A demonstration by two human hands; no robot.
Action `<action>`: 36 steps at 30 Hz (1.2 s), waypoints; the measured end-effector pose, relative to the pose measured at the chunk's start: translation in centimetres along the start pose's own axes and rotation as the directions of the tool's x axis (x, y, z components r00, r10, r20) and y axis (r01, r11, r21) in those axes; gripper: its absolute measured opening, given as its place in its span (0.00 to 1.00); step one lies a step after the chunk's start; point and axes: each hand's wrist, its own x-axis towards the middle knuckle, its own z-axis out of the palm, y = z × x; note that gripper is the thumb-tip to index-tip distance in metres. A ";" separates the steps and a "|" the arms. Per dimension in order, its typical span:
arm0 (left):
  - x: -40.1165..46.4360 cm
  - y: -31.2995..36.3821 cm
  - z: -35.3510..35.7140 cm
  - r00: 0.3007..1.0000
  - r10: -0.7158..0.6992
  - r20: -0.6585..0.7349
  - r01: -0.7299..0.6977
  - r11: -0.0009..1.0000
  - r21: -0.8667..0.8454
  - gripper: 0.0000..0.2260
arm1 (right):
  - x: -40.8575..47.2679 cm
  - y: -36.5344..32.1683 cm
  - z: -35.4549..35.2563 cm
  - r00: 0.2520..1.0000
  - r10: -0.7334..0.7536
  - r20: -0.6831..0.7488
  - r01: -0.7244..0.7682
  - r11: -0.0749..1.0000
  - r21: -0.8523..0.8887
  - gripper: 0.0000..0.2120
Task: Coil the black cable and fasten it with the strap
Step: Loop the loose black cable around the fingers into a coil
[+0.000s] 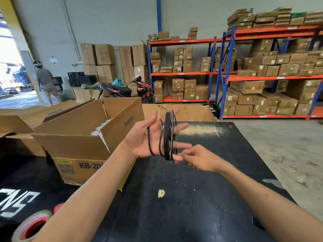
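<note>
The black cable [167, 135] is wound in several loops around the spread fingers of my left hand [141, 137], which is raised palm-up above the black table [183, 198]. One looser loop crosses the palm near the thumb. My right hand [197, 158] sits just right of and below the coil, its fingertips pinching the cable at the bottom of the loops. A strap does not show apart from the cable.
An open cardboard box [83, 147] with white round items stands left on the table, more boxes behind it. A tape roll [31, 227] lies at the near left. Shelves of cartons [262, 75], parked motorbikes [125, 89] and a person walking away [46, 81] are in the background.
</note>
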 end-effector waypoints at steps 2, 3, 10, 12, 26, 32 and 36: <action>-0.2 -0.8 0.2 0.991 -0.129 0.034 0.126 0.989 0.074 0.29 | 0.2 -0.3 -2.0 1.000 0.001 -0.014 -0.002 0.992 -0.126 0.14; -0.3 -1.3 0.1 0.981 -0.187 0.045 0.182 0.979 0.090 0.29 | 0.4 -0.6 -3.0 1.000 -0.008 -0.025 0.004 0.986 -0.166 0.12; 0.0 -3.6 -2.1 0.959 -0.281 -0.026 0.282 0.959 0.044 0.28 | 0.8 -3.8 -6.1 0.991 -0.070 -0.119 0.056 0.992 -0.110 0.12; 0.1 -3.7 -2.3 0.969 -0.247 -0.001 0.247 0.969 0.007 0.28 | 0.5 -4.1 -5.8 0.979 -0.099 -0.181 0.085 0.993 -0.088 0.09; 1.7 -4.6 -2.0 0.997 -0.067 -0.023 0.067 0.997 -0.038 0.41 | 0.4 -3.6 -2.3 0.968 -0.008 -0.252 0.128 0.877 0.464 0.08; 2.5 -5.1 -2.2 0.939 0.091 -0.331 -0.087 0.996 0.025 0.38 | 0.8 -4.3 0.0 0.955 0.100 -0.280 0.056 0.864 0.500 0.11; 2.9 -5.6 -2.6 0.775 0.164 -0.611 -0.109 0.986 0.127 0.37 | 1.1 -4.1 1.1 0.909 0.202 -0.364 0.021 0.851 0.525 0.12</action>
